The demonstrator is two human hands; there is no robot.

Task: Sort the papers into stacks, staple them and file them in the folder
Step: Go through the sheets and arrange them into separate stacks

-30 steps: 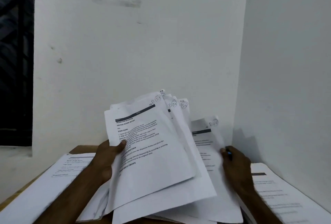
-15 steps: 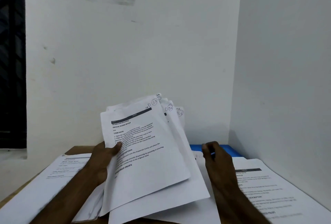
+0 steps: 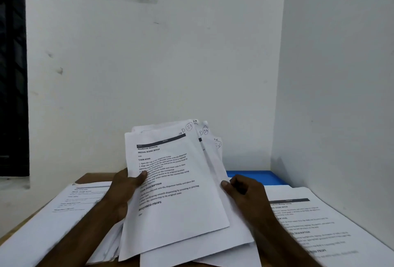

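**Paper sorting in hand; stapling and filing not begun**

White printed sheets make up a fanned sheaf (image 3: 174, 192), held upright and tilted toward the camera. The left hand (image 3: 125, 190) grips it at its left edge, thumb on the top page and fingers behind. The top page reads "Mouthwash Decanting" and carries a handwritten "D" and a circled code at its upper right corner. Similar circled codes show on the pages fanned out behind it.

The right hand (image 3: 247, 194) sits at the sheaf's right edge with fingers curled and thumb against the back sheets. Whether it pinches a sheet cannot be told.

Left of the sheaf, a stack (image 3: 53, 213) lies flat on the wooden table (image 3: 93, 178). Right of the sheaf lies a second stack (image 3: 319, 224), print up. Behind the sheaf, to its right, is the blue folder (image 3: 258, 176), lying flat. No stapler is in view.

Judgement: the step is sorting, roughly the first third of the task. The next move calls for reading a corner code, peeling off one sheet only, and laying it on the matching stack. Risk: thin sheets cling together, so two may come away as one.
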